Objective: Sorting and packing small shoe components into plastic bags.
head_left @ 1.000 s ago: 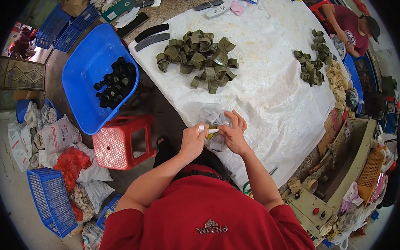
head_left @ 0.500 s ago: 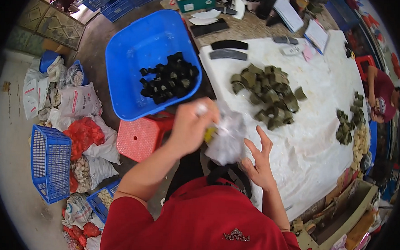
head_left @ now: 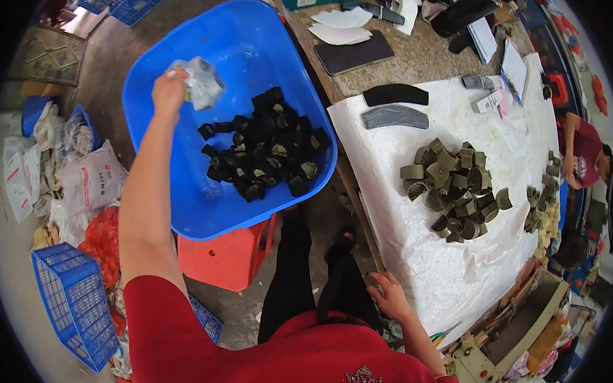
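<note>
My left hand reaches over the big blue tub and is closed on a crumpled clear plastic bag, its contents hard to make out. In the tub, to the right of the bag, lies a heap of short, curved black pieces. Down by the near edge of the white-covered table, my right hand holds nothing; its fingers are slightly bent and apart. A pile of curved olive-green pieces sits on the white sheet, beyond my right hand.
Under the tub is a red plastic stool. A blue crate and stuffed sacks line the left wall. Black and grey curved strips lie at the table's far end. Another person works at the far right.
My left hand has carried the plastic bag from in front of me out leftward over the tub. My right hand has dropped back from beside the bag to the table's near edge. The view has shifted.
</note>
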